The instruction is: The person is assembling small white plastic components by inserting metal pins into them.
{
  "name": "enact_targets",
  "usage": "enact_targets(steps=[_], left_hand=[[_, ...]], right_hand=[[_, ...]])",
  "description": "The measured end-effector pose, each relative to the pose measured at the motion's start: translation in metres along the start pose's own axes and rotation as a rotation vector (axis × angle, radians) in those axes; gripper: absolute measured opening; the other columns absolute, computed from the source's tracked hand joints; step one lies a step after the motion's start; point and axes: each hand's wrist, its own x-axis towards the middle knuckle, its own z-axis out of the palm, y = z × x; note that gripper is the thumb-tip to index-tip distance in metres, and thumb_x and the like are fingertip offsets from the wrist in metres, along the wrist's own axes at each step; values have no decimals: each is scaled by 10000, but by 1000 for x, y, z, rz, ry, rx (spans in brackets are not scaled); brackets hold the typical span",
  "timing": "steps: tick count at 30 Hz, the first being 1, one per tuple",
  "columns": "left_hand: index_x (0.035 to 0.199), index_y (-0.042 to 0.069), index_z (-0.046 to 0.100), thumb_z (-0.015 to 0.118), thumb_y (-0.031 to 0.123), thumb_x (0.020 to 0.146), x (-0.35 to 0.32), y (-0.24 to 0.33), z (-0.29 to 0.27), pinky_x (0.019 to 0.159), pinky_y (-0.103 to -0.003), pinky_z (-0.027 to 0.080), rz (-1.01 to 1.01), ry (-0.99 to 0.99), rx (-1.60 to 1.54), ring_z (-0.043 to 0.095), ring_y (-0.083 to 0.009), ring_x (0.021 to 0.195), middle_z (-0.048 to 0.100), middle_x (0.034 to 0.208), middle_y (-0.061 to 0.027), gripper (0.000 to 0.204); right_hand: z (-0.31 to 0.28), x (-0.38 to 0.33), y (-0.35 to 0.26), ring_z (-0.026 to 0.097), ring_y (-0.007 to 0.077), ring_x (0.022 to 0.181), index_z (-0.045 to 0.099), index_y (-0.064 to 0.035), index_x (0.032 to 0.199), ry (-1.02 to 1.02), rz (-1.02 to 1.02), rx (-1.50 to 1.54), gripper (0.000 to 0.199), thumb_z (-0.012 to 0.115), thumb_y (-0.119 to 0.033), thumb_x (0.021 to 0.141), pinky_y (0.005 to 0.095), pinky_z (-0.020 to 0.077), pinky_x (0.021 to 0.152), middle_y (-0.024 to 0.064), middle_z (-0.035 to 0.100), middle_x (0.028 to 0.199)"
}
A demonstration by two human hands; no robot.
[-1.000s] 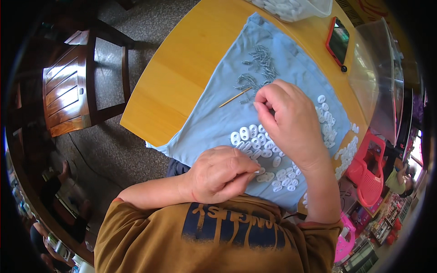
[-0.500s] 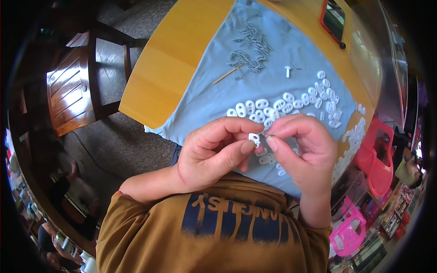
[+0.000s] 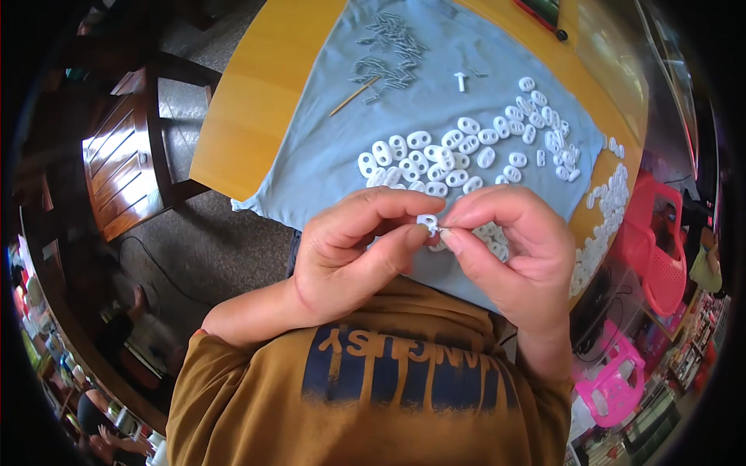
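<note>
My left hand (image 3: 346, 260) pinches a small white plastic cord lock piece (image 3: 427, 221) between thumb and fingertips, one hole showing. From the right, my right hand (image 3: 521, 252) meets it, thumb and forefinger closed on a thin metal spring (image 3: 442, 229) whose tip touches the white piece. Most of the spring is hidden by the fingertips. Beyond my hands, many oval two-holed white pieces (image 3: 419, 140) lie on a blue cloth (image 3: 311, 159). A heap of metal springs (image 3: 395, 46) sits farther off, with a thin wooden stick (image 3: 354, 96) beside it.
A white T-shaped plastic part (image 3: 461, 81) lies on the cloth near a few loose springs. More small white parts (image 3: 602, 225) are heaped along the right edge of the yellow table (image 3: 233, 116). A red-cased device (image 3: 542, 11) rests at the far edge. Pink plastic chairs (image 3: 614, 380) stand at right.
My right fingertips have brought the spring from just beside the white piece up against it. The whole view has shifted, so the cloth and its parts appear higher and farther left.
</note>
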Motion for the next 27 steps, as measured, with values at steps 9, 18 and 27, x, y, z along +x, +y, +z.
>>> enact_targets(steps=[9,18,27], left_hand=[[1081,-6,615,602,-41,823,4,0,0,562,-206,423,60,24,151,541,-73,625,589,776,-31,261],[1016,3,651,625,-62,762,8,-3,-1,545,-254,440,221,-2,370,569,-139,595,621,702,-54,264],[1089,-35,611,573,-46,846,13,-3,-3,531,-214,449,158,-110,308,586,-108,583,586,761,-64,246]], right_hand=[[-2,2,-4,617,172,748,581,16,867,-99,-139,-219,167,646,106,742,259,490,669,108,628,817],[1,3,0,618,237,658,591,-37,818,-35,-215,-325,203,672,89,681,309,488,571,90,631,757],[0,-3,4,618,174,656,605,-26,794,38,-50,-137,154,671,87,711,259,474,582,57,630,730]])
